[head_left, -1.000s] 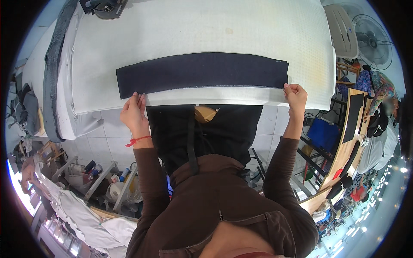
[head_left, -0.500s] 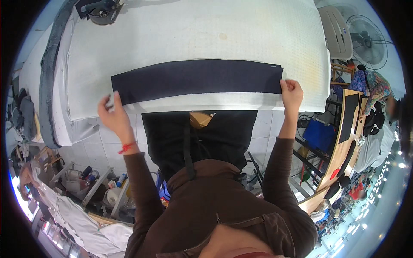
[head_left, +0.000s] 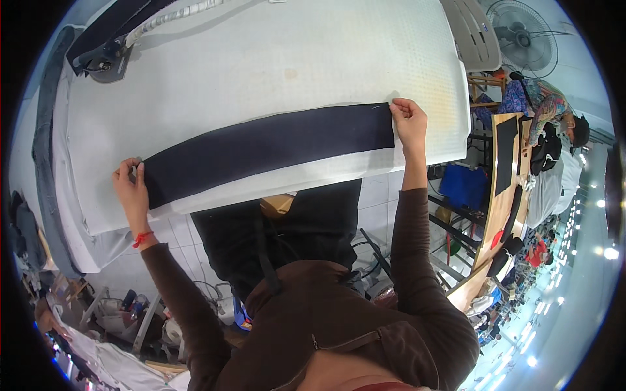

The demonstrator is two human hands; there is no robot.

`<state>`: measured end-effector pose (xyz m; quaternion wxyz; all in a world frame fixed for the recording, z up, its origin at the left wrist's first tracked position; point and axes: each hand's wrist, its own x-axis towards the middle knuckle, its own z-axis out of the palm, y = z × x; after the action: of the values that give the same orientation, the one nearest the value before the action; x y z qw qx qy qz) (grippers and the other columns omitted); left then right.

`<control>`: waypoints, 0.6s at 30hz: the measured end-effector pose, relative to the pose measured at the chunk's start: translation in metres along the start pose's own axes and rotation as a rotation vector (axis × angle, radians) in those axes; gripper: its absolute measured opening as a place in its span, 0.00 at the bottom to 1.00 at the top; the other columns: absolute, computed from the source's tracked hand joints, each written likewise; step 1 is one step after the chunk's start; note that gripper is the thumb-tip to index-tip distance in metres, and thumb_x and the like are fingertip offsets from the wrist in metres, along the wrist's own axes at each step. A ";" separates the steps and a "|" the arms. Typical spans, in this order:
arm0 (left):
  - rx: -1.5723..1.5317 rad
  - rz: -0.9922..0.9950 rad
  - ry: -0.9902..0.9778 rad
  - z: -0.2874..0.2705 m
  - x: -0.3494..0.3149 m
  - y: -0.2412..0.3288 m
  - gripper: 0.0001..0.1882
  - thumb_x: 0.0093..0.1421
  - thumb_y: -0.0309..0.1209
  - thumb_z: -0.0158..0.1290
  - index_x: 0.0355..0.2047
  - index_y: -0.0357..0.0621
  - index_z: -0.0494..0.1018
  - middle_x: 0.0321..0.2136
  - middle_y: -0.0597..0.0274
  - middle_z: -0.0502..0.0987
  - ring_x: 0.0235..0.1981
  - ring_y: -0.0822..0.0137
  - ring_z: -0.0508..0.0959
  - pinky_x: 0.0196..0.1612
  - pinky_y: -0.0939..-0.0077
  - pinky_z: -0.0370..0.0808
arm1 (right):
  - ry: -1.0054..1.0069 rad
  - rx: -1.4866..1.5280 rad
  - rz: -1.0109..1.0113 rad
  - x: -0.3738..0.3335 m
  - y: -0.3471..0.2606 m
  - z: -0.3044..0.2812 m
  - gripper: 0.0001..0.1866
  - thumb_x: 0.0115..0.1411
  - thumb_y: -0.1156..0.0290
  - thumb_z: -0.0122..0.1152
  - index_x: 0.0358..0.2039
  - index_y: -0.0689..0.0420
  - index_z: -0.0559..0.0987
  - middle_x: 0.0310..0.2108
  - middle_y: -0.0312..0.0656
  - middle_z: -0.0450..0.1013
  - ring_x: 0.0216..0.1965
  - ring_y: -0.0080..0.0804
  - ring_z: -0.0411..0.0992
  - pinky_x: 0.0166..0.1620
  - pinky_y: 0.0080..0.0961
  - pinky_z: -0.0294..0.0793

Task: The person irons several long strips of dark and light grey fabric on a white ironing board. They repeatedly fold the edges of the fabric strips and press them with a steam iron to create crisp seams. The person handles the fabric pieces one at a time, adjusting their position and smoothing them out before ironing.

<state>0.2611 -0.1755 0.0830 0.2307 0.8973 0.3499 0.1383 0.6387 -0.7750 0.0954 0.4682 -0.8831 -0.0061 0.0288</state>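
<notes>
A long, gently curved piece of dark navy fabric [head_left: 270, 148] lies on the pale padded ironing table [head_left: 248, 72], close to its front edge. At the left end, my left hand [head_left: 133, 189] pinches the far corner between thumb and fingers. My right hand [head_left: 410, 125] grips the far corner at the right end, its fingers curled together. A small light mark shows along the fabric's edge near the right corner.
An iron [head_left: 109, 63] with a wrapped hose stands at the table's far left, next to more dark cloth [head_left: 107, 25]. Right of the table are a plastic chair [head_left: 471, 32], a fan [head_left: 523, 38], a wooden bench [head_left: 488, 195] with dark pieces, and a person [head_left: 548, 107] working.
My left hand, loose beside the fabric's left end before, has closed on its far corner. My right hand has shifted up to the far right corner. The view has turned slightly.
</notes>
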 end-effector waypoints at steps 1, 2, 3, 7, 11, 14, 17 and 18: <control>-0.018 0.034 -0.012 -0.008 0.002 0.000 0.09 0.74 0.38 0.66 0.45 0.46 0.85 0.42 0.57 0.80 0.45 0.58 0.75 0.53 0.66 0.74 | -0.038 0.000 0.019 0.000 -0.007 -0.002 0.10 0.67 0.75 0.77 0.47 0.64 0.90 0.39 0.40 0.87 0.36 0.23 0.80 0.44 0.23 0.81; 0.023 -0.048 -0.150 -0.016 0.011 -0.003 0.13 0.76 0.39 0.64 0.49 0.41 0.82 0.45 0.59 0.78 0.46 0.64 0.75 0.52 0.67 0.73 | -0.053 -0.009 -0.003 0.004 -0.004 -0.004 0.10 0.66 0.76 0.77 0.47 0.64 0.90 0.38 0.40 0.87 0.36 0.23 0.80 0.45 0.23 0.81; -0.032 -0.045 -0.194 -0.020 0.017 -0.005 0.13 0.77 0.39 0.63 0.49 0.41 0.82 0.45 0.60 0.77 0.46 0.65 0.75 0.52 0.68 0.73 | -0.078 -0.056 -0.026 0.007 -0.002 -0.010 0.10 0.66 0.75 0.77 0.46 0.64 0.89 0.37 0.40 0.87 0.36 0.23 0.79 0.45 0.24 0.81; -0.139 -0.040 -0.332 -0.035 0.034 -0.006 0.14 0.78 0.40 0.61 0.48 0.40 0.81 0.44 0.63 0.73 0.45 0.68 0.73 0.53 0.71 0.71 | -0.165 -0.258 -0.104 0.014 -0.009 -0.014 0.08 0.68 0.74 0.76 0.44 0.65 0.88 0.34 0.40 0.86 0.34 0.24 0.79 0.43 0.26 0.81; -0.197 -0.005 -0.397 -0.041 0.036 -0.007 0.15 0.79 0.40 0.60 0.48 0.39 0.80 0.44 0.64 0.72 0.45 0.68 0.72 0.54 0.74 0.70 | -0.167 -0.184 -0.173 0.018 -0.010 -0.016 0.08 0.69 0.72 0.75 0.42 0.65 0.87 0.32 0.40 0.84 0.33 0.26 0.79 0.42 0.28 0.80; -0.288 -0.005 -0.375 -0.041 0.038 -0.010 0.11 0.76 0.36 0.62 0.46 0.40 0.82 0.43 0.61 0.75 0.48 0.64 0.73 0.56 0.71 0.70 | -0.241 -0.164 -0.126 0.030 -0.008 -0.010 0.08 0.68 0.73 0.75 0.42 0.64 0.87 0.32 0.40 0.84 0.34 0.26 0.79 0.43 0.28 0.80; -0.224 0.023 -0.376 -0.041 0.033 0.005 0.12 0.75 0.37 0.63 0.45 0.39 0.83 0.43 0.60 0.76 0.50 0.62 0.74 0.58 0.70 0.70 | -0.252 -0.186 -0.134 0.029 -0.010 -0.009 0.08 0.68 0.72 0.76 0.41 0.63 0.87 0.33 0.40 0.84 0.35 0.26 0.79 0.43 0.27 0.80; -0.198 0.098 -0.333 -0.041 0.031 0.015 0.13 0.74 0.38 0.66 0.43 0.39 0.83 0.43 0.58 0.78 0.50 0.60 0.75 0.59 0.67 0.71 | -0.251 -0.195 -0.143 0.027 -0.011 -0.010 0.07 0.68 0.72 0.76 0.41 0.63 0.87 0.33 0.39 0.84 0.35 0.26 0.79 0.43 0.27 0.80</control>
<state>0.2754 -0.1511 0.1283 0.3656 0.8967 0.2474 0.0330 0.6664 -0.7760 0.1088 0.3768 -0.9111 -0.1298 0.1047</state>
